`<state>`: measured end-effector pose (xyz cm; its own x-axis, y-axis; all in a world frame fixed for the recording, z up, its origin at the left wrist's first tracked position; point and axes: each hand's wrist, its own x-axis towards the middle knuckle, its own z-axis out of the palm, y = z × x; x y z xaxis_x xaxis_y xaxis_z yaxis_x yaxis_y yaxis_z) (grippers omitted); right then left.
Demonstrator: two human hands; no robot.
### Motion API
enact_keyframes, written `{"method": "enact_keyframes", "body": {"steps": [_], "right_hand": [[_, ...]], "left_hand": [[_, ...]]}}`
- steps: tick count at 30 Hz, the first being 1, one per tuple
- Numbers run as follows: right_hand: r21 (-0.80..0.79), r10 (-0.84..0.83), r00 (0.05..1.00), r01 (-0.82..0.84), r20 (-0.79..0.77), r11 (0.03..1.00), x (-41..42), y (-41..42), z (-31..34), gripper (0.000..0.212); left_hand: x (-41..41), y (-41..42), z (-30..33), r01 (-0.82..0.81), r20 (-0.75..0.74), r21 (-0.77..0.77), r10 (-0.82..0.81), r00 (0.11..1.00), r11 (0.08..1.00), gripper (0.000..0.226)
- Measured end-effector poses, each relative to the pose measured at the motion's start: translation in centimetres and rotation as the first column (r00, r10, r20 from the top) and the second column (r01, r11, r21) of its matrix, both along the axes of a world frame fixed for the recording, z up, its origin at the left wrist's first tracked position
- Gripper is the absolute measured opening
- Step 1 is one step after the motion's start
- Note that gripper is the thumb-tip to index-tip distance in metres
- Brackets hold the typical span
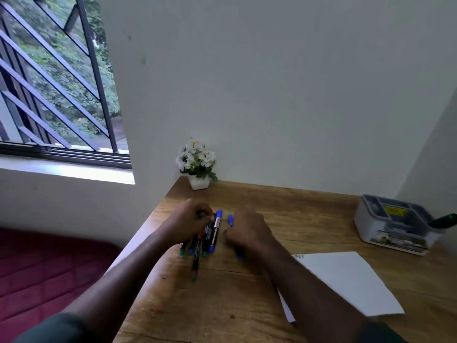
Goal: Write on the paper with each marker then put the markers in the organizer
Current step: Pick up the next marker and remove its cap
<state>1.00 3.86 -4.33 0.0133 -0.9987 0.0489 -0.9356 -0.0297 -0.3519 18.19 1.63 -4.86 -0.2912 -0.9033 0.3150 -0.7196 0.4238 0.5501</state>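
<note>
Markers (200,240) are bunched under the curled left hand (190,220); one blue marker (238,254) is gripped by the closed right hand (248,231); loose ones could be rolled off the table (247,305) edge

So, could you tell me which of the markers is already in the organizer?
The green marker leaning out of the grey organizer at far right. The others lie bunched on the table by the left hand and right hand.

Both bare forearms reach forward over the bench's left edge; the left hand (190,219) is curled, fingers bunched closed; the right hand (249,231) is fisted, knuckles up, just beside it.
</note>
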Motion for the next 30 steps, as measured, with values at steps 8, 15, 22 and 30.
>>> {"method": "enact_keyframes", "body": {"steps": [8,15,22,30], "right_hand": [[-0.261,0.075,0.995,-0.056,0.061,0.964,-4.2,0.2,0.8,0.016],[-0.310,0.212,0.972,-0.235,-0.104,0.921,-12.0,1.3,0.1,0.017],[-0.350,0.131,0.940,-0.243,-0.314,0.905,-16.0,3.4,-2.6,0.016],[-0.433,0.211,0.976,-0.166,0.057,0.886,-19.2,3.7,-2.2,0.047]], "left_hand": [[-3.8,-0.3,0.5,0.138,-0.096,-0.157,-0.154,0.983,0.978,0.016],[-9.3,-1.0,0.7,0.227,-0.272,-0.164,-0.265,0.925,0.960,0.023],[-14.2,-1.2,-1.5,0.421,-0.159,0.027,-0.412,0.897,0.907,0.011],[-13.8,-1.7,-2.2,0.307,-0.250,-0.002,-0.297,0.921,0.952,0.010]]}}
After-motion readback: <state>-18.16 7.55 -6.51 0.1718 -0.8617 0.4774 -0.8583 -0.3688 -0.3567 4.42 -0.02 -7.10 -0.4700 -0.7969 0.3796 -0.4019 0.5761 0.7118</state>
